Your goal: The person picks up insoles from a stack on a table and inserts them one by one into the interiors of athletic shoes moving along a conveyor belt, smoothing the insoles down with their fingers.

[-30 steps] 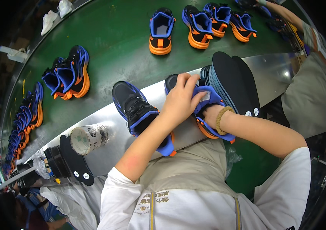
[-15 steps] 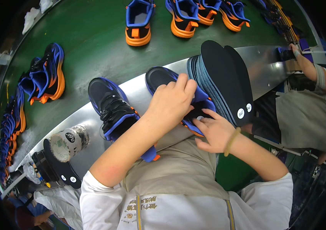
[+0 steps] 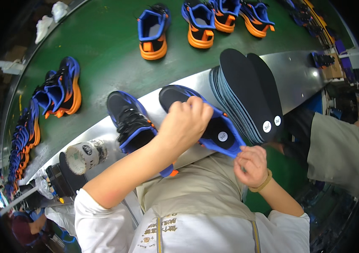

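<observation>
The left hand (image 3: 186,122) is closed over the top of a black and blue shoe (image 3: 204,122), fingers curled around its collar and upper. The right hand (image 3: 250,165) pinches the blue heel tab at the shoe's near end, thumb and fingertips shut on it. The shoe is held just above the metal shelf (image 3: 297,71), right beside the stack of black insoles (image 3: 247,95), which leans on that shelf.

Its long axis runs from upper left to lower right: the toe points away toward the green conveyor belt (image 3: 103,50), the heel toward the person's chest. A black insole with a round white sticker (image 3: 223,136) already lies inside at the heel, though how flat it sits further in is hard to tell under the hand.

The shoe looks light, with a soft, yielding upper and a stiffer sole, so it should stand firm squeezing. The collar and the heel tab are the natural places to hold it.

A second shoe (image 3: 131,122) lies on the shelf left of the stack. Beyond the shelf, more shoes (image 3: 152,31) with orange soles stand on the belt.
</observation>
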Action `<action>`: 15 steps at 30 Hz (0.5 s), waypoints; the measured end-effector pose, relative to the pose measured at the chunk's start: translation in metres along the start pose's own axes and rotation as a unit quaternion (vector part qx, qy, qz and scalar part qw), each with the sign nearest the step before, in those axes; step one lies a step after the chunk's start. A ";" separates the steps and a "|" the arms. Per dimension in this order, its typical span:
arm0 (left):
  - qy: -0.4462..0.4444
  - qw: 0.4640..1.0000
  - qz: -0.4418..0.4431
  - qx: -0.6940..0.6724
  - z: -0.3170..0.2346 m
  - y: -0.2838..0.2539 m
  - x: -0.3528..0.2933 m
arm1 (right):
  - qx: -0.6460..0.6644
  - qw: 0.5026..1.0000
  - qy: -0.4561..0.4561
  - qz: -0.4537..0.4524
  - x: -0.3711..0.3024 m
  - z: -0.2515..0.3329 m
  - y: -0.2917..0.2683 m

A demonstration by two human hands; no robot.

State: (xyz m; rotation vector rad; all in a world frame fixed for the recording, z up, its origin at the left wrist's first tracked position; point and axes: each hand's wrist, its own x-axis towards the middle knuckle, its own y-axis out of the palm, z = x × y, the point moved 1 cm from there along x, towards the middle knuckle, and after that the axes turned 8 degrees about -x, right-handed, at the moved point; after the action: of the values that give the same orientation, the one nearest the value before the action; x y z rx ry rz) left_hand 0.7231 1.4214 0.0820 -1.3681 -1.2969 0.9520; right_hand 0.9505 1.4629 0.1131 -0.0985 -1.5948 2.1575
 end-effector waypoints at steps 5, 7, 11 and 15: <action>0.014 0.960 0.111 0.256 -0.025 0.011 0.014 | -0.057 0.991 -0.026 0.117 0.028 0.001 -0.002; 0.005 0.935 0.182 0.304 -0.034 0.009 0.019 | -0.106 0.977 -0.029 0.180 0.032 0.007 0.006; 0.015 0.903 0.303 0.305 -0.045 -0.002 0.030 | -0.159 0.951 -0.008 0.265 0.038 0.010 0.032; -0.008 0.943 0.262 0.204 -0.036 0.004 0.029 | -0.143 0.947 -0.008 0.288 0.045 0.017 0.034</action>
State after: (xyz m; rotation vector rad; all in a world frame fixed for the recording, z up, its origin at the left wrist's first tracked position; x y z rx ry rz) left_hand 0.7624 1.4453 0.0878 -1.3914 -0.6873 1.4988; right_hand 0.8944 1.4581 0.0966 -0.7207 -2.0736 2.3050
